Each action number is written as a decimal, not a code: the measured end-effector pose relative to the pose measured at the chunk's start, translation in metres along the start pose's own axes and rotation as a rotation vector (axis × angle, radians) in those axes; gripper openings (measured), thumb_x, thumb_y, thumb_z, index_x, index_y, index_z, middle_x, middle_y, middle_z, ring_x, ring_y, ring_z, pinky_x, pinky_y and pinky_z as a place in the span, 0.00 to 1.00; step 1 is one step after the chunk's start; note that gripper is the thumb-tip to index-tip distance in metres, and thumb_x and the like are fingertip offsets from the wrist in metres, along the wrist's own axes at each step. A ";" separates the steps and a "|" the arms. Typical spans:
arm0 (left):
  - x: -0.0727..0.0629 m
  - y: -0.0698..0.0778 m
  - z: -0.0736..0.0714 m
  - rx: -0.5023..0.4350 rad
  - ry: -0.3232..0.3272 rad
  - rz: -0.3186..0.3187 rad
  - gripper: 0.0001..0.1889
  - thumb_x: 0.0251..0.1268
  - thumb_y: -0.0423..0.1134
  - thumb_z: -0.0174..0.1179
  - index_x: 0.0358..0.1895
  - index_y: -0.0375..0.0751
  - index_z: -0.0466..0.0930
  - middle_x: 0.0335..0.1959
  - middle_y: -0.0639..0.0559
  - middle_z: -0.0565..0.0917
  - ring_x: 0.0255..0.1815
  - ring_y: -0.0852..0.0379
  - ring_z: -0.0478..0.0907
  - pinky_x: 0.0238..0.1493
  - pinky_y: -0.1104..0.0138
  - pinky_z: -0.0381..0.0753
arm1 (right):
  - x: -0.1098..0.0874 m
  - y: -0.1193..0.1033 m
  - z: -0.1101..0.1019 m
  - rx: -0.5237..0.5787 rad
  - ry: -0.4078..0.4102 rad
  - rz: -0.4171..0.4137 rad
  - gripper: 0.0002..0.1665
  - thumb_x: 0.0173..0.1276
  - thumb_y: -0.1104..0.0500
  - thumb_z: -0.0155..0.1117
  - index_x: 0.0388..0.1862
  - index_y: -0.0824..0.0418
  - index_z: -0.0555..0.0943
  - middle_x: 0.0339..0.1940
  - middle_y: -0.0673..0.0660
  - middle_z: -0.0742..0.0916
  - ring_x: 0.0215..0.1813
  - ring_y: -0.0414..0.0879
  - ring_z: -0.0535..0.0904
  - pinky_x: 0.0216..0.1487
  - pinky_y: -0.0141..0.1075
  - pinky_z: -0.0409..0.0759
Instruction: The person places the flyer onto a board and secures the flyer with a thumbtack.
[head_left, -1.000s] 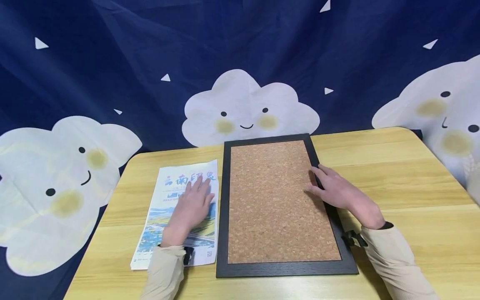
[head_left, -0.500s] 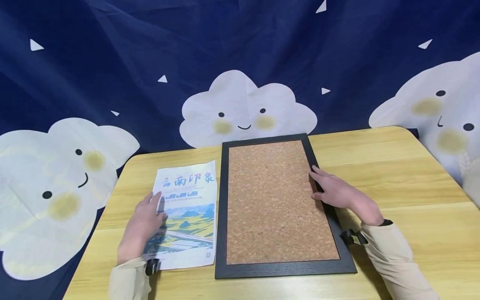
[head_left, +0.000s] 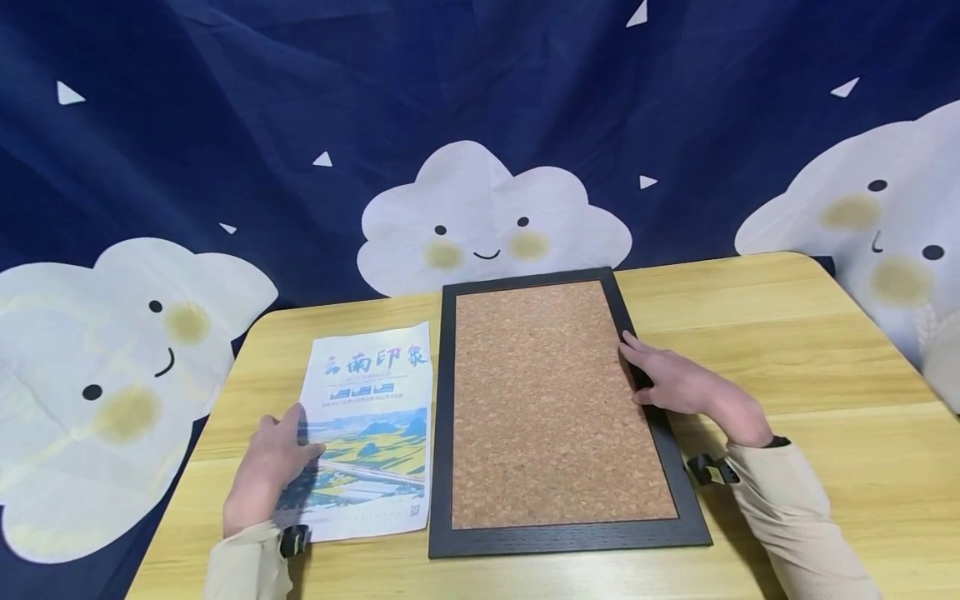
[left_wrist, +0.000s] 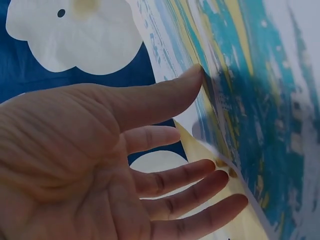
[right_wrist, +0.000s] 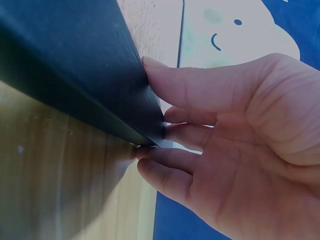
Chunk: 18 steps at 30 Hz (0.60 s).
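Observation:
A printed poster (head_left: 375,433) with blue lettering above a landscape picture lies flat on the table. My left hand (head_left: 270,458) is at its left edge. In the left wrist view the thumb (left_wrist: 175,95) touches the printed face, while the other fingers (left_wrist: 185,200) extend loosely to the paper's edge. To the right of the poster lies a cork board (head_left: 555,408) in a black frame (head_left: 577,537). My right hand (head_left: 686,383) rests at the frame's right side. Its thumb (right_wrist: 185,85) touches the black bar, with the other fingers (right_wrist: 170,172) against the outer side.
Both flat things lie on a light wood table (head_left: 795,358). Behind it hangs a dark blue curtain (head_left: 375,75) printed with white clouds (head_left: 495,200).
My left hand has moved left and down, from the poster's middle to its left edge. More of the print shows now. My right hand stays at the frame's right side.

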<state>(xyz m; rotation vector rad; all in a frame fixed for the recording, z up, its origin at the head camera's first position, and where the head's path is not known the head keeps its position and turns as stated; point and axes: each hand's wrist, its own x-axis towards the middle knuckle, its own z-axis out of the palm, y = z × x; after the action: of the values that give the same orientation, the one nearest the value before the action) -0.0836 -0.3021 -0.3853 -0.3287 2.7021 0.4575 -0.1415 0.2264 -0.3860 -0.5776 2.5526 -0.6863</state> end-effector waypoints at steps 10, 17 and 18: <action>0.001 0.001 -0.002 -0.093 0.003 -0.080 0.43 0.70 0.38 0.66 0.74 0.19 0.48 0.51 0.17 0.62 0.43 0.30 0.72 0.40 0.47 0.77 | -0.002 -0.001 -0.001 0.010 0.006 0.005 0.47 0.71 0.67 0.68 0.79 0.79 0.54 0.81 0.79 0.49 0.77 0.78 0.53 0.70 0.66 0.63; -0.002 -0.004 -0.006 -0.177 0.027 -0.058 0.40 0.72 0.28 0.54 0.78 0.19 0.41 0.61 0.15 0.68 0.46 0.31 0.78 0.45 0.45 0.79 | -0.003 0.000 -0.001 0.001 0.009 0.000 0.47 0.70 0.67 0.68 0.79 0.79 0.54 0.81 0.79 0.50 0.77 0.79 0.53 0.70 0.67 0.63; -0.004 -0.006 -0.008 -0.170 0.051 -0.043 0.39 0.73 0.28 0.52 0.78 0.19 0.40 0.61 0.15 0.68 0.46 0.30 0.77 0.46 0.43 0.79 | -0.003 -0.001 -0.001 -0.001 0.009 0.003 0.47 0.71 0.67 0.68 0.79 0.79 0.54 0.81 0.78 0.50 0.77 0.78 0.53 0.70 0.66 0.64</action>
<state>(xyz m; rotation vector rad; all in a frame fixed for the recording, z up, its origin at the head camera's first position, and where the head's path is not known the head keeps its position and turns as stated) -0.0810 -0.3094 -0.3783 -0.4506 2.7052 0.6771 -0.1395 0.2274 -0.3844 -0.5724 2.5614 -0.6877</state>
